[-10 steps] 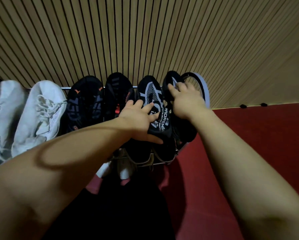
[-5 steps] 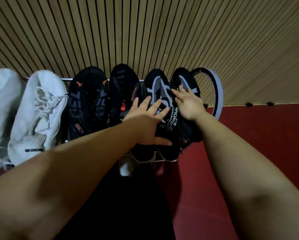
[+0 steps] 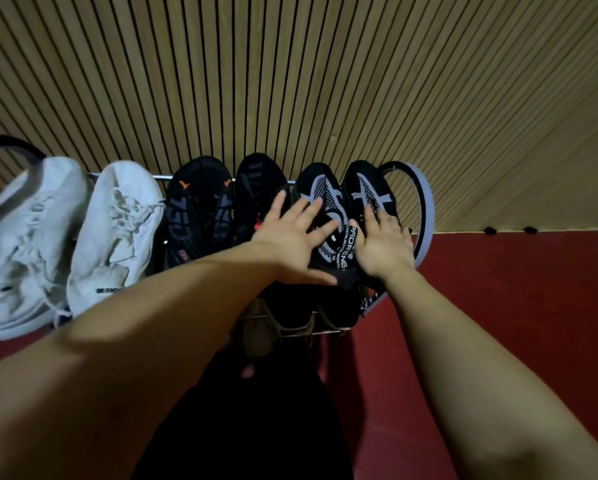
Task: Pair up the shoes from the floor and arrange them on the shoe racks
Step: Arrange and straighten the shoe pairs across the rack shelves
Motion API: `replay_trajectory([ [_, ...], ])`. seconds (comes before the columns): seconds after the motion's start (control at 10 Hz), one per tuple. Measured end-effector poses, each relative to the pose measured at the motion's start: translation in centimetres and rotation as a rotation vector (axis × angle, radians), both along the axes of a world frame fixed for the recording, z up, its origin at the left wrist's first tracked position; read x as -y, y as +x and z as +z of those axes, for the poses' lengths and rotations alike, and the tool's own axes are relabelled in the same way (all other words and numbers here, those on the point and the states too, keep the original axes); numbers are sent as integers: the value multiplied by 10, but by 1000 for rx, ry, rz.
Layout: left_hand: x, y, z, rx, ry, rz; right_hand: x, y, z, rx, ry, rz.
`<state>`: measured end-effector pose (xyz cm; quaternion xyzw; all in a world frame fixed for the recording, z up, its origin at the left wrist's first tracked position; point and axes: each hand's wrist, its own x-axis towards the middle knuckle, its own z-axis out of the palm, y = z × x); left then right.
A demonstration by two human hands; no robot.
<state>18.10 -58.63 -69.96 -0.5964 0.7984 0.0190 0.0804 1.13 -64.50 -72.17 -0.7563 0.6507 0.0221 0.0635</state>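
Note:
Three pairs of shoes stand toe-to-wall on the top tier of the shoe rack (image 3: 424, 202). At its right end are two black shoes with a grey-white pattern, the left one (image 3: 320, 188) and the right one (image 3: 368, 188). My left hand (image 3: 295, 240) lies flat with fingers spread over the left patterned shoe and its lettered tongue. My right hand (image 3: 384, 247) rests flat on the right patterned shoe, fingers pointing to the toe. Neither hand grips anything.
A black pair with orange marks (image 3: 200, 209) sits in the middle and a white pair (image 3: 113, 233) at the left. More shoes (image 3: 290, 317) show on a lower tier. A slatted wooden wall (image 3: 290, 81) stands behind; red floor (image 3: 498, 306) lies to the right.
My left hand let go of the patterned shoe's tongue and spread flat over it. My right hand slid back from the toe to rest flat on the other shoe. The view moved closer.

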Motion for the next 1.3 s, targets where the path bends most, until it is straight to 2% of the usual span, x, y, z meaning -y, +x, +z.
replay_trajectory([
  [0.1,-13,31,7,-34,-181,215,9,6,7,49,119,-25],
  [0.2,-29,65,-7,-64,-33,489,12,10,9,39,175,-39],
  [0.3,-34,74,-18,-151,131,582,14,10,7,-53,174,-14],
  [0.6,-27,72,-19,-158,149,570,22,7,-3,-80,117,7],
  [0.9,-27,74,-22,-206,109,554,19,5,-3,-23,68,-19],
  [1.0,-41,74,-19,-184,-20,490,1,6,-4,142,-187,-73],
  [1.1,-78,73,-34,-69,-411,236,-39,17,-15,428,-507,-204],
  [1.2,-122,79,-90,-57,-675,-109,-88,39,-55,582,-587,-248],
  [1.3,-160,110,-160,8,-567,-312,-137,56,-105,643,-523,-322],
])
